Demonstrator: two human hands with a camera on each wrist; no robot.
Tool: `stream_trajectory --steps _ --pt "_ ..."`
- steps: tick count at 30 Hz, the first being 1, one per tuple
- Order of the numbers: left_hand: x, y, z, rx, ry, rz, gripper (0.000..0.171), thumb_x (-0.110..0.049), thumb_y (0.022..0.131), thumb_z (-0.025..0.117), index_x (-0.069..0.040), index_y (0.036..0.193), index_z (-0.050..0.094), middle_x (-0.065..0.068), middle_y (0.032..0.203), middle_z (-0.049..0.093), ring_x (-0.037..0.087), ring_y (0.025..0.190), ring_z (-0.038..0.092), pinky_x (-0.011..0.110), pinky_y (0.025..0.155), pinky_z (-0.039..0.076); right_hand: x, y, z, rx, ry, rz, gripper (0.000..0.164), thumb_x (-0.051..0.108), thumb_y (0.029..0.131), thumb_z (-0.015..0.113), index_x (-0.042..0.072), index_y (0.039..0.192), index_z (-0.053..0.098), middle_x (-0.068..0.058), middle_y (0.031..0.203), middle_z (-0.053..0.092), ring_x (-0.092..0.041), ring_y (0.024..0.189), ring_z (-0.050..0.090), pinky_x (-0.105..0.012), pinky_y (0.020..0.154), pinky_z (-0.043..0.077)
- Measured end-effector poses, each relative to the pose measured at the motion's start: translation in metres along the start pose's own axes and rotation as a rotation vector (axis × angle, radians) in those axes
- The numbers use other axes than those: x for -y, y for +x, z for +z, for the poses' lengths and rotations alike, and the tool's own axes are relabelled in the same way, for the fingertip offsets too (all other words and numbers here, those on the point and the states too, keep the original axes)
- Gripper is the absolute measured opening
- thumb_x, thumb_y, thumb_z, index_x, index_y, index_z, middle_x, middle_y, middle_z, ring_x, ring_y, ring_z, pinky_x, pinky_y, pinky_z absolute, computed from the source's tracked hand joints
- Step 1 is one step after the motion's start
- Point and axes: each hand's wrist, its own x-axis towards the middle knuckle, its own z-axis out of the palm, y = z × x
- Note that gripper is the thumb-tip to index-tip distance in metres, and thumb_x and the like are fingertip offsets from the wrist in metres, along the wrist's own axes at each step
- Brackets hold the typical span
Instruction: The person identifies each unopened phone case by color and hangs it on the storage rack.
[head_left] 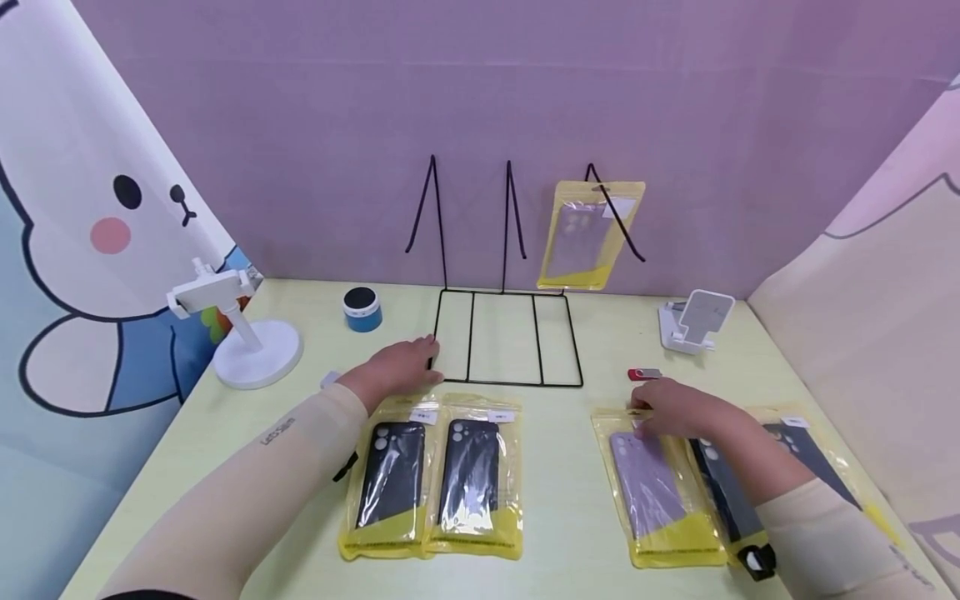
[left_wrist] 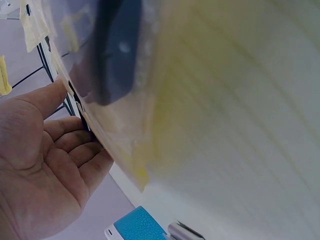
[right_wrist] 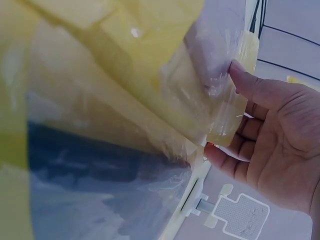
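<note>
My right hand (head_left: pixel 667 406) pinches the top of a yellow-edged clear bag (head_left: pixel 678 537) holding a purple phone case (head_left: pixel 647 483). In the right wrist view, the thumb (right_wrist: pixel 245 82) lies on the bag's face with the fingers behind it. At the left front corner of a black wire rack (head_left: pixel 508 384), my left hand (head_left: pixel 397 367) touches the frame, thumb and fingers spread apart; its fingertips are partly hidden in the left wrist view. Another bagged purple case (head_left: pixel 577 237) hangs on the rack's right hook.
Two bagged black cases (head_left: pixel 393 475) lie in front of the rack. More bagged dark cases (head_left: pixel 731 483) lie under the right forearm. A white phone stand (head_left: pixel 258 354), a blue speaker (head_left: pixel 363 312), a red USB stick (head_left: pixel 643 374) and a small white stand (head_left: pixel 697 321) stand around.
</note>
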Motion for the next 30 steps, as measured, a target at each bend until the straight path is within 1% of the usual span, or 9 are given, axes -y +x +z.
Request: stream_trajectory --steps 2,5,8,11,14,19,22,27,30 --pt "0.0 0.0 0.0 0.001 -0.006 0.001 0.071 -0.041 0.101 0.051 -0.005 0.156 0.024 0.016 0.164 0.015 0.035 0.149 0.021 0.048 0.121 0.024 -0.001 0.0 0.0 -0.006 0.012 -0.003 0.011 0.016 0.088 0.072 0.016 0.085 0.061 0.006 0.075 0.053 -0.01 0.068 0.046 -0.025 0.061 0.041" --pt "-0.001 0.0 -0.001 0.0 -0.011 0.004 0.071 -0.041 0.101 0.051 -0.005 0.156 0.024 0.015 0.164 0.015 0.035 0.149 0.021 0.048 0.121 0.024 -0.001 -0.002 0.0 -0.005 0.042 -0.008 0.014 0.012 0.093 0.065 0.016 0.082 0.057 0.005 0.073 0.05 -0.01 0.066 0.046 -0.025 0.06 0.04" --pt "-0.002 0.001 -0.001 0.0 -0.007 -0.002 0.071 -0.042 0.101 0.051 -0.006 0.156 0.024 0.014 0.164 0.015 0.033 0.149 0.021 0.047 0.122 0.024 0.0 -0.006 -0.004 -0.024 0.058 -0.013 0.011 0.012 0.095 0.062 0.016 0.086 0.058 0.005 0.078 0.051 -0.01 0.07 0.046 -0.026 0.062 0.04" --pt "-0.002 0.001 0.0 -0.003 -0.001 -0.003 0.071 -0.042 0.101 0.051 -0.006 0.156 0.024 0.014 0.164 0.015 0.033 0.149 0.021 0.047 0.122 0.024 0.004 -0.01 -0.013 -0.065 0.097 -0.029 0.008 0.013 0.097 0.06 0.016 0.09 0.059 0.005 0.08 0.053 -0.011 0.072 0.047 -0.026 0.063 0.04" --pt "-0.002 0.0 0.0 -0.005 -0.001 -0.001 0.07 -0.041 0.101 0.051 -0.006 0.156 0.024 0.015 0.164 0.015 0.034 0.149 0.021 0.047 0.121 0.024 0.009 -0.015 -0.024 -0.105 0.159 -0.055 0.009 0.013 0.098 0.059 0.016 0.09 0.06 0.004 0.078 0.053 -0.011 0.069 0.047 -0.026 0.062 0.04" --pt "-0.002 0.0 0.0 -0.006 0.001 0.002 0.07 -0.041 0.101 0.051 -0.005 0.156 0.024 0.015 0.164 0.015 0.034 0.149 0.021 0.048 0.121 0.024 0.021 -0.023 -0.041 -0.162 0.225 -0.085 0.005 0.018 0.096 0.064 0.017 0.091 0.062 0.004 0.077 0.056 -0.009 0.067 0.049 -0.024 0.061 0.043" --pt "-0.002 0.0 0.0 -0.004 0.0 -0.005 0.071 -0.042 0.101 0.051 -0.006 0.156 0.024 0.015 0.164 0.015 0.033 0.15 0.02 0.047 0.122 0.023 0.027 -0.028 -0.049 -0.201 0.241 -0.095 0.004 0.02 0.096 0.064 0.017 0.092 0.063 0.004 0.078 0.058 -0.009 0.069 0.051 -0.024 0.063 0.045" --pt "-0.001 0.0 0.002 0.002 -0.007 -0.017 0.071 -0.043 0.101 0.05 -0.007 0.156 0.023 0.014 0.164 0.014 0.032 0.15 0.019 0.047 0.122 0.022 0.04 -0.036 -0.059 -0.291 0.203 -0.135 0.005 0.019 0.098 0.061 0.019 0.096 0.065 0.006 0.081 0.06 -0.01 0.073 0.053 -0.025 0.066 0.047" --pt "-0.001 0.001 0.003 0.004 -0.011 -0.019 0.071 -0.043 0.101 0.05 -0.008 0.156 0.023 0.013 0.164 0.014 0.032 0.15 0.018 0.047 0.122 0.022 0.047 -0.042 -0.065 -0.336 0.192 -0.141 0.006 0.021 0.099 0.06 0.022 0.098 0.066 0.008 0.084 0.063 -0.009 0.076 0.055 -0.025 0.068 0.049"
